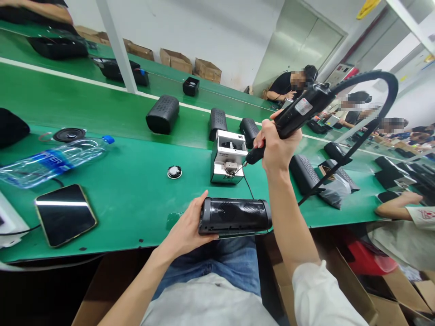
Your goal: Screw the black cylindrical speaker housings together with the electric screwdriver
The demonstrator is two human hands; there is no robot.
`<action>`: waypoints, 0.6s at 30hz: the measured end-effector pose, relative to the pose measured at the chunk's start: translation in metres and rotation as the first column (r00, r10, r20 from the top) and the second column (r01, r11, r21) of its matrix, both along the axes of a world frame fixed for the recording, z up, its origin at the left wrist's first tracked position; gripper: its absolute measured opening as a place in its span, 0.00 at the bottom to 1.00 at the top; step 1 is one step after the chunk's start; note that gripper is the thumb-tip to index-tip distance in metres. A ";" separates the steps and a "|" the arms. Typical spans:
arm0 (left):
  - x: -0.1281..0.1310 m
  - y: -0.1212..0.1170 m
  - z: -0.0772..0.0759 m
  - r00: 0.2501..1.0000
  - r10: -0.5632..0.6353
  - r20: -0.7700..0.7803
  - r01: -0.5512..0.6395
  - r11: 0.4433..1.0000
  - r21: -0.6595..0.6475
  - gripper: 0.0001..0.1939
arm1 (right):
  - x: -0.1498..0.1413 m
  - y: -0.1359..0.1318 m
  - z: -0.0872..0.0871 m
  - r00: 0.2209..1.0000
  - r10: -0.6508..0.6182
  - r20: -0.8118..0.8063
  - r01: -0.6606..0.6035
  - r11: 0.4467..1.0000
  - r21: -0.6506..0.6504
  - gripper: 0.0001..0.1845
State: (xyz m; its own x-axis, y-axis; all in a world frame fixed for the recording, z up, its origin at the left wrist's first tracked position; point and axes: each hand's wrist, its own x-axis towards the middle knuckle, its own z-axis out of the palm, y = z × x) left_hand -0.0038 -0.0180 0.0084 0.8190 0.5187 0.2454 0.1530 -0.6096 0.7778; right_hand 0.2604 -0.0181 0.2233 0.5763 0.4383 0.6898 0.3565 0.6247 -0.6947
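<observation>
My left hand (186, 228) grips the left end of a black oblong speaker housing (235, 216) that lies at the near edge of the green bench. My right hand (277, 147) is closed round a black electric screwdriver (295, 113) hanging on a black cable. Its tip points down at the front of a small white screw feeder box (228, 156) on the bench. A thin black wire runs from the box toward the housing.
On the green bench (129, 190) lie a water bottle (54, 160), a phone (64, 213), a round speaker driver (69, 134), a small round disc (174, 171) and several black speakers (163, 113). A co-worker's arm (396, 206) rests at the right. Cardboard boxes line the far wall.
</observation>
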 end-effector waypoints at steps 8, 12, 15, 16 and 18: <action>-0.003 -0.001 0.001 1.000 0.009 -0.013 -0.009 1.000 0.003 0.72 | 0.003 0.026 -0.005 0.998 -0.056 0.037 0.056 0.998 0.010 0.20; -0.002 -0.001 -0.002 1.000 0.013 -0.002 -0.013 1.000 0.006 0.72 | 0.006 0.037 -0.010 0.998 -0.056 0.010 0.056 0.998 -0.012 0.20; -0.001 0.000 -0.001 1.000 0.007 0.010 -0.007 1.000 0.010 0.72 | 0.007 0.037 -0.014 0.999 -0.046 0.012 0.047 0.998 -0.040 0.21; -0.001 0.000 -0.001 1.000 0.005 0.011 -0.005 1.000 0.010 0.72 | 0.007 0.036 -0.015 0.999 -0.036 0.012 0.037 0.997 -0.062 0.21; 0.000 0.000 -0.001 1.000 0.000 0.013 0.000 1.000 0.008 0.72 | 0.005 0.031 -0.016 1.000 -0.014 -0.005 0.013 0.995 -0.103 0.23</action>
